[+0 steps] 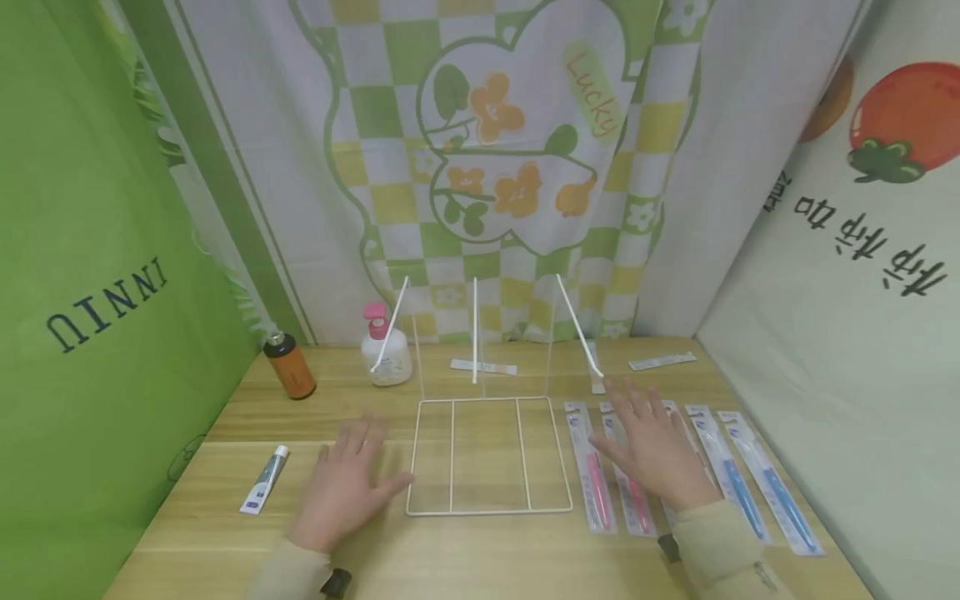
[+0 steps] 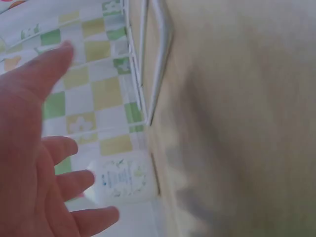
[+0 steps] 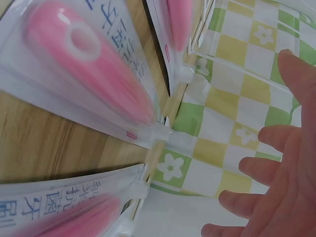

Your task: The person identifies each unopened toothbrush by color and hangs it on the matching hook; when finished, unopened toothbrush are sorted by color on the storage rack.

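Observation:
A white wire rack (image 1: 489, 513) stands in the middle of the wooden table. My left hand (image 1: 348, 479) hovers over the tabletop at the rack's left side, fingers spread, nothing in it. Its thumb points at the rack's side wire. Over a row of packaged toothbrushes to the right of the rack, my right hand (image 1: 652, 446) spreads its fingers, also holding nothing. Pink toothbrushes (image 1: 597, 492) lie on the row's left, blue toothbrushes (image 1: 787, 508) on its right; the right hand partly covers those in between. The right wrist view shows a pink toothbrush (image 3: 94, 64) up close below that hand.
Behind the rack's left stands a white pump bottle (image 1: 387, 360) with a pink top. An orange bottle (image 1: 291, 367) with a black top is at the back left, a toothpaste tube (image 1: 264, 481) in front of it. Slim white packets (image 1: 663, 361) lie along the back.

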Motion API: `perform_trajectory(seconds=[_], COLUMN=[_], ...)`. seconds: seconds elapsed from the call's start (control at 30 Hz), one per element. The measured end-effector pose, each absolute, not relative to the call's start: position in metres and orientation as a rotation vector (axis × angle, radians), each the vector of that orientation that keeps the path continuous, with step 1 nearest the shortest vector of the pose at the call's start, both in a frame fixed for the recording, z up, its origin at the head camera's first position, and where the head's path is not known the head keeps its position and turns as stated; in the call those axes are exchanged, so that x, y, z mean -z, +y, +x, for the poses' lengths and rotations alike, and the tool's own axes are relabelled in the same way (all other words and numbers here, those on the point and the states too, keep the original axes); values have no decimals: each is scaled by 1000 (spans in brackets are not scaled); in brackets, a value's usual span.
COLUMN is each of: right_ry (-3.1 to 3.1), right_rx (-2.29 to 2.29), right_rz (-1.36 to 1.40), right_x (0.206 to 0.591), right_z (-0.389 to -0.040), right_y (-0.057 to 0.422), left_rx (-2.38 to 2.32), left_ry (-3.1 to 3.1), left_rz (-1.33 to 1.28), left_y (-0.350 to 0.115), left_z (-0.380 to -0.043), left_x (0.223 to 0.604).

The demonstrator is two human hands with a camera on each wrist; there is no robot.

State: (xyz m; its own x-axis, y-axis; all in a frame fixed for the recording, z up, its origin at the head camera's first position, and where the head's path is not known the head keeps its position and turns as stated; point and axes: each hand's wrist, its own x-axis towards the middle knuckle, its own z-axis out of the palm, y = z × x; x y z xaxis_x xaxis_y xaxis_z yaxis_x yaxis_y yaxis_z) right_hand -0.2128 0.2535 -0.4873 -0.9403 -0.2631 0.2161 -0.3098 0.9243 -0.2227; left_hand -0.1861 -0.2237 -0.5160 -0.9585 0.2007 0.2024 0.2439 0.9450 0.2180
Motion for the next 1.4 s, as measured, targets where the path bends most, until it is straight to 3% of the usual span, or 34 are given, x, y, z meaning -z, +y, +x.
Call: perform_trajectory(seconds=[0.37,1.0,1.4], right_ry=[-2892,-2999,-3075], right_rx=[-389,-758,-746], right_rz=[461,537,463], right_x=[491,511,518], right_z=[-218,-278,-288], right_y=[251,251,244], left_rx=[715,666,674], left_ry=[-3061,-3059,-3063], left_rz=[-397,-479,-465], left_y=[-213,-207,-208], left_z=[-178,-178,-178], left_x=[532,536,537])
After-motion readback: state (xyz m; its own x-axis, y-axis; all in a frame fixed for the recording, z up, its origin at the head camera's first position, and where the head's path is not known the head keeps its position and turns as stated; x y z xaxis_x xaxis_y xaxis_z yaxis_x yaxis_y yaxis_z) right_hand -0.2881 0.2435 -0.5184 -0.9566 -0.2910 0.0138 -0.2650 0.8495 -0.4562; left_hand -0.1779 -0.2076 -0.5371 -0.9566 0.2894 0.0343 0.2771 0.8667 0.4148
